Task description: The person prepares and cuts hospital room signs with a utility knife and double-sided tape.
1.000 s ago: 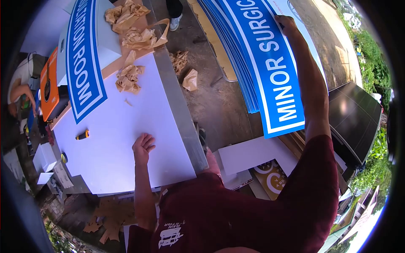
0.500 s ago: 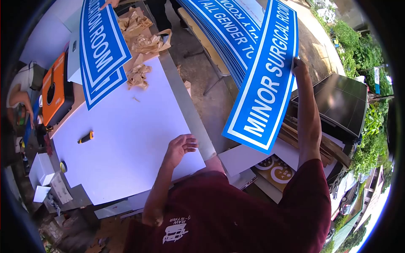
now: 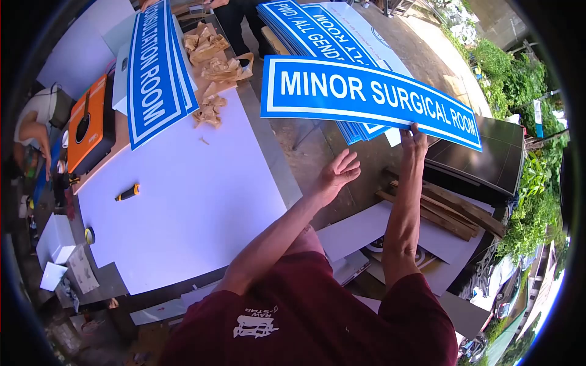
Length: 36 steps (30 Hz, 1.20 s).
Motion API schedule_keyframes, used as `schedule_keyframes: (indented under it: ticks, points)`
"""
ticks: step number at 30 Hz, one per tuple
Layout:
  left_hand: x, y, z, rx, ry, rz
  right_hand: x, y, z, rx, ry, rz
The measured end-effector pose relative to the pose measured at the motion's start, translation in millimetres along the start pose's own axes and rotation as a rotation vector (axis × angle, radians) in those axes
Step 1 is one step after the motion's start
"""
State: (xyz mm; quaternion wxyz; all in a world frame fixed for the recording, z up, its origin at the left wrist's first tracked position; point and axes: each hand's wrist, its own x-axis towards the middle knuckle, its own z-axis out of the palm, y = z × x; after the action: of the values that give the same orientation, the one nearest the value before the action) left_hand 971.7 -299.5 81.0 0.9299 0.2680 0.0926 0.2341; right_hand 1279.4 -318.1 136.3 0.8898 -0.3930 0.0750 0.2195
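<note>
A long blue sign panel (image 3: 366,91) with white lettering, "MINOR SURGICAL ROOM", is held up by its lower edge near the right end. My right hand (image 3: 414,140) grips that edge. Below the panel's left half, my left hand (image 3: 340,171) is raised with fingers apart and holds nothing. Behind the held panel lies a stack of similar blue signs (image 3: 299,33), partly covered by it. At the upper left, a "CONSULTATION ROOM" sign (image 3: 149,73) overlaps other blue panels, and another person's hand touches its top end.
A white sheet (image 3: 183,201) covers much of the worktable, bearing a yellow-black cutter (image 3: 127,193) and crumpled brown paper (image 3: 213,67). Beside it stands an orange machine (image 3: 91,125). Wooden strips (image 3: 445,210) lie at right by a dark panelled box (image 3: 482,155). Other people are at the back and left.
The held sign has swung from steeply slanted to nearly level. My left hand has moved right and up toward it, while my right hand has come lower. The consultation sign has shifted slightly.
</note>
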Motion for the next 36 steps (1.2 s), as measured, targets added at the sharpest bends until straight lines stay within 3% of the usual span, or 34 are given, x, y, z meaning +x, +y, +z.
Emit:
schedule_keyframes:
  ticks: [5,8,12,15,18,19,20,22,23,25,27,29,31,33,36]
  points:
    - [101,21,28,-0.100,0.087,0.185,-27,56,-11,0.021,-0.110,-0.031]
    - [148,17,32,-0.099,0.241,0.231,-34,77,-6,0.089,-0.013,-0.036]
    - [173,12,21,-0.160,0.359,0.308,-37,83,7,0.075,0.091,-0.002]
    - [183,17,20,-0.167,0.425,0.348,-26,96,-8,0.002,-0.035,-0.037]
    - [189,30,4,-0.124,0.409,0.360,-48,27,-13,-0.776,-0.400,0.369]
    - [187,40,-4,-0.094,0.368,0.356,-60,-7,-7,-0.959,-0.499,0.375]
    - [185,52,-10,-0.057,0.391,0.353,-53,-29,-13,-1.087,-0.506,0.238]
    - [172,64,-27,-0.011,0.404,0.340,-24,-61,1,-1.219,-0.489,-0.326]
    - [165,68,-33,0.001,0.399,0.333,-2,-79,15,-1.459,-0.494,-0.498]
    - [152,76,-46,0.012,0.409,0.276,64,-78,13,-1.807,-0.700,-0.919]
    - [140,83,-50,0.020,0.389,0.266,132,-62,-14,-1.914,-0.908,-0.707]
    - [134,87,-62,0.020,0.371,0.262,149,-59,-24,-1.793,-1.006,0.021]
    - [129,89,-75,0.017,0.354,0.263,141,-52,-33,-1.568,-1.072,0.336]
    - [128,95,-79,0.048,0.375,0.244,120,-59,-34,-1.366,-0.967,0.444]
    - [141,111,-78,0.052,0.355,0.220,112,-46,-64,-1.269,-0.729,0.376]
